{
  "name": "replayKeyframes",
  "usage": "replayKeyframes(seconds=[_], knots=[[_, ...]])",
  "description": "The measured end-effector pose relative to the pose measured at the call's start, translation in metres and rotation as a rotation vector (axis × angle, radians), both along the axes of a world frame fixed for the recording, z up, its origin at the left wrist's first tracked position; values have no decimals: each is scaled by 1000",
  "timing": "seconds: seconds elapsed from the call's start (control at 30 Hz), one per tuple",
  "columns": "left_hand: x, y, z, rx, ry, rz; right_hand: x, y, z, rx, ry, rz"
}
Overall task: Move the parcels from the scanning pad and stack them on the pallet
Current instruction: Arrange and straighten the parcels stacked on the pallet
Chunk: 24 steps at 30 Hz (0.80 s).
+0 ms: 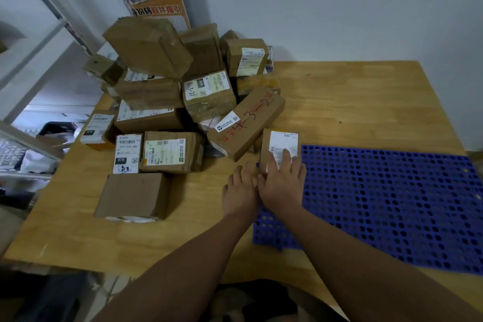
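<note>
Red-marked box lies just beside the small parcel

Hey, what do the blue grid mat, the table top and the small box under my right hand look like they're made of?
Blue grid mat: probably moulded plastic, matte; uniform colour and regular round holes.
Table top: wood with a smooth light finish; grain and joined strips show.
Small box: brown cardboard, matte, with a white paper label stuck on top.

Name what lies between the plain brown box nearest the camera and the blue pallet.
Head view: bare wooden table, then the left hand and right hand, the right resting on a small labelled parcel at the pallet's edge.
</note>
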<state>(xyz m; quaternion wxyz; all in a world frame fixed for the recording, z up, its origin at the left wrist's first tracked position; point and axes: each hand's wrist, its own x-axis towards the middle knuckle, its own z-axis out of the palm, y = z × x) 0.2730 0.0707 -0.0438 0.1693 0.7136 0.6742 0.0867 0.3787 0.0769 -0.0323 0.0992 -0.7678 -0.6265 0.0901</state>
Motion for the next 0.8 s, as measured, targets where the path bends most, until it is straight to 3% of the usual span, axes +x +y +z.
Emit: replayKeyframes(seconds=[0.17,0.37,0.57,0.8], knots=[[-36,-22,0,57,62,26,-43,-16,-4,201,6,214],[-102,-32,-9,64,89,157,-104,-26,-7,44,33,380],[-181,-26,6,73,32,254,-176,-15,1,-135,-39,383],[-286,-26,-4,61,144,312,-287,-17,-5,-194,-42,470]])
